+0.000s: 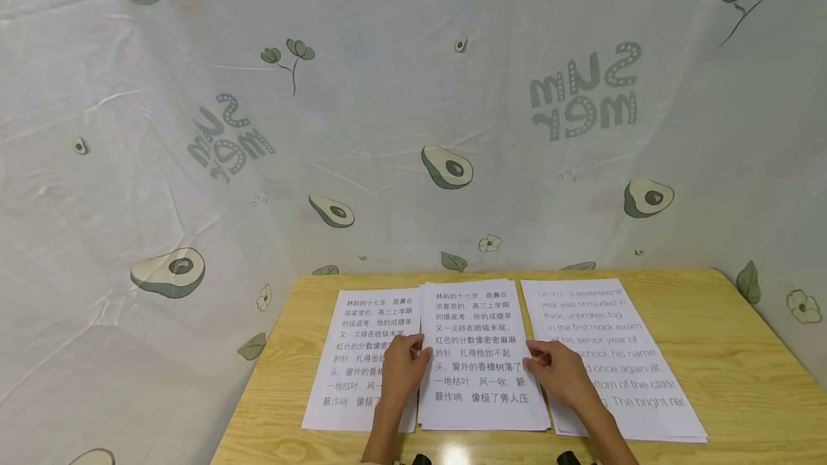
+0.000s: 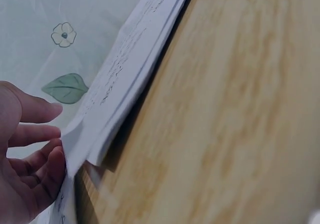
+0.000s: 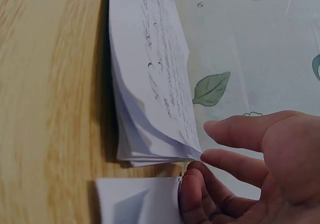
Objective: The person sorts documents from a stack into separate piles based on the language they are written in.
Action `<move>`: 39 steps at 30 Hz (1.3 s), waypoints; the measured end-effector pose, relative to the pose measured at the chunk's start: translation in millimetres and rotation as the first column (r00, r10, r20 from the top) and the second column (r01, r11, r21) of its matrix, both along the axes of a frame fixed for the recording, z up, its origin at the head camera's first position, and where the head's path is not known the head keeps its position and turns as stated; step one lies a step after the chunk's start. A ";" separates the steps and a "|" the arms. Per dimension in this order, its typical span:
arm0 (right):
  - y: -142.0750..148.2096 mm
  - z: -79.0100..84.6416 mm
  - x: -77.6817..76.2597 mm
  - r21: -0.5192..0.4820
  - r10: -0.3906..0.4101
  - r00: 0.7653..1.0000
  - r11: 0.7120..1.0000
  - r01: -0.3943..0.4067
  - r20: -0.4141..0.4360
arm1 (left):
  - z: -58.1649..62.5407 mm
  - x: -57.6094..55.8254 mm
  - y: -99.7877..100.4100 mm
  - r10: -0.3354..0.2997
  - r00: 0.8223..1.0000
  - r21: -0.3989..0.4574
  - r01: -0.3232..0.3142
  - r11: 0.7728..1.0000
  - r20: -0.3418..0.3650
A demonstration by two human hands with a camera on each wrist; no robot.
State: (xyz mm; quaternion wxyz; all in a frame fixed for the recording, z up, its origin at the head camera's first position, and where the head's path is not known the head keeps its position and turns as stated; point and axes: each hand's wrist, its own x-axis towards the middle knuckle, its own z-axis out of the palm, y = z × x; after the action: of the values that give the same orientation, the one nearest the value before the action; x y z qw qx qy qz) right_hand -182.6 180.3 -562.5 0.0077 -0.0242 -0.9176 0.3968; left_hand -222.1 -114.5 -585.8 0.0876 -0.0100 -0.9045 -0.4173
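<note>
Three stacks of printed paper lie side by side. The middle stack (image 1: 478,372), with Chinese text, lies between both hands. At its left edge, my left hand (image 1: 404,364) touches the paper with its fingertips, thumb held apart from the index finger; it partly covers the left stack (image 1: 329,407), also in Chinese. My right hand (image 1: 561,372) is at the opposite edge. In the right wrist view its index fingertip meets the slightly raised sheet edge (image 3: 170,143), the thumb off the paper. That hand overlaps the right stack (image 1: 591,314), in English.
The stacks lie on a wood-grain table (image 1: 730,350). Behind and beside it hangs a pale curtain (image 1: 388,113) printed with avocados, leaves and flowers. Two dark rounded objects show at the bottom edge of the head view, near the wrists.
</note>
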 end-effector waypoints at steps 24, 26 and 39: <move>-6.2 9.4 5.1 -0.074 -0.014 0.999 0.997 0.011 -0.035 | 6.9 1.6 5.1 -0.032 0.999 0.106 0.034 0.994 -0.022; -5.1 9.9 5.3 -0.073 -0.015 0.999 0.997 0.012 -0.046 | 7.4 1.3 5.1 -0.027 0.999 0.104 0.030 0.994 -0.035; -4.2 15.9 7.0 -0.185 -0.009 1.000 0.983 0.007 -0.008 | 17.4 1.6 -7.7 -0.008 1.000 0.168 0.013 0.986 -0.026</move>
State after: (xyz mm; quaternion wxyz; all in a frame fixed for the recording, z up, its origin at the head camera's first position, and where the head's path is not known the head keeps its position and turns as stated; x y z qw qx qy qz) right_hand -175.7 176.1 -546.6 0.0109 -0.0268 -0.8766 0.4803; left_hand -220.5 -122.2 -568.5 0.0974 -0.0126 -0.8648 -0.4924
